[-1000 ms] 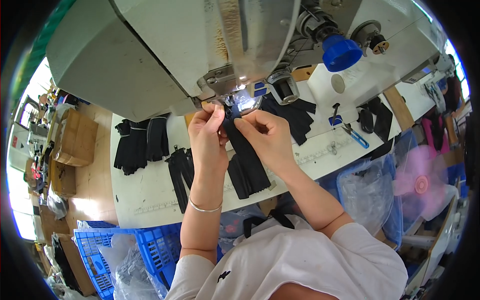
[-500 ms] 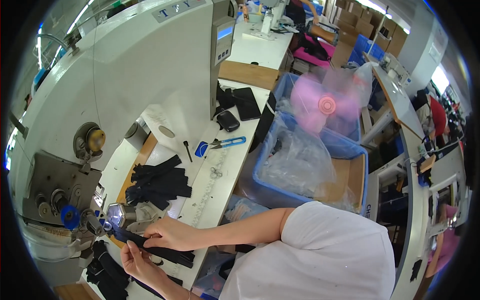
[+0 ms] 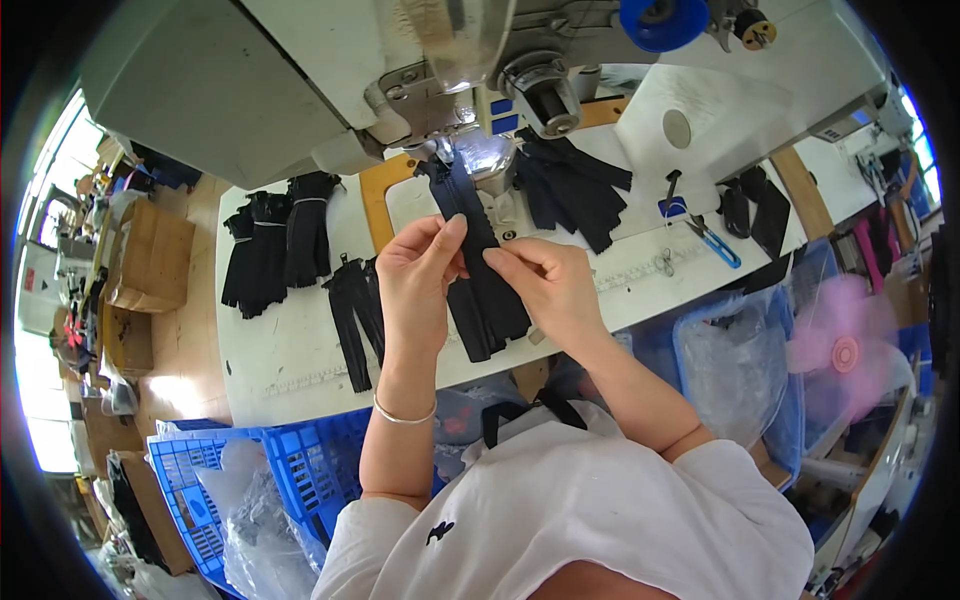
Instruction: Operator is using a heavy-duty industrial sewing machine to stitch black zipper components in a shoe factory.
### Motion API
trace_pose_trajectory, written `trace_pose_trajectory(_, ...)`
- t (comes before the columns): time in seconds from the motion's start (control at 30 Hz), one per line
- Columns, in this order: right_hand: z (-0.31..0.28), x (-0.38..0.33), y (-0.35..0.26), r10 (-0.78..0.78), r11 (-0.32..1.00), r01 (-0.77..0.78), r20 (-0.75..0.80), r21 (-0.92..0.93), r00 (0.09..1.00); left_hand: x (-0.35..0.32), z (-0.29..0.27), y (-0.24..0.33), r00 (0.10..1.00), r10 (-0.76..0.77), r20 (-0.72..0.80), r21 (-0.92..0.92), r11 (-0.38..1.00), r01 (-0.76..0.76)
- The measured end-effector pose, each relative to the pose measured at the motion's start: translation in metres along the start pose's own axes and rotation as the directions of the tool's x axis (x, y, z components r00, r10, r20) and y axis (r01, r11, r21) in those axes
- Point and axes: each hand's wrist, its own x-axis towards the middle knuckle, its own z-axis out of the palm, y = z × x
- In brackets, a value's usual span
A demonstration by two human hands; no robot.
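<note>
A dark zipper runs from the lit work point of the sewing machine down between my two hands. My left hand pinches its left edge with thumb and fingertips. From the other side, my right hand is closed on the right edge. More black zipper tape lies on the table below my fingers. A loose pile of black zippers rests right of the machine's work point. Left of my left hand lie several more zippers and tied zipper bundles.
Blue-handled thread snips and a black pouch lie on the white table at right. A blue crate with plastic bags stands front left. At right are a blue bin and a spinning pink fan.
The view has swung left, bringing the tied bundles and blue crate into sight. Both hands still hold the dark zipper at the machine; they have spread to either side of it.
</note>
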Motion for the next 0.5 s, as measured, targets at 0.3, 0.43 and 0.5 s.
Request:
trace_pose_trajectory(0.3,0.002,0.000,-0.002,-0.033,0.998,0.034,-0.023,0.043,0.999,0.000,0.005,0.002,1.000,-0.019,0.014,-0.071,0.997,0.020)
trace_pose_trajectory(0.43,0.005,0.012,-0.009,-0.047,0.998,0.048,-0.030,0.033,0.998,0.014,0.004,0.006,0.999,0.017,0.043,-0.096,0.995,-0.013)
trace_pose_trajectory(0.5,0.008,0.020,-0.011,-0.081,0.997,0.081,-0.042,0.019,0.996,0.022,0.003,0.011,1.000,-0.002,0.004,-0.023,1.000,0.002)
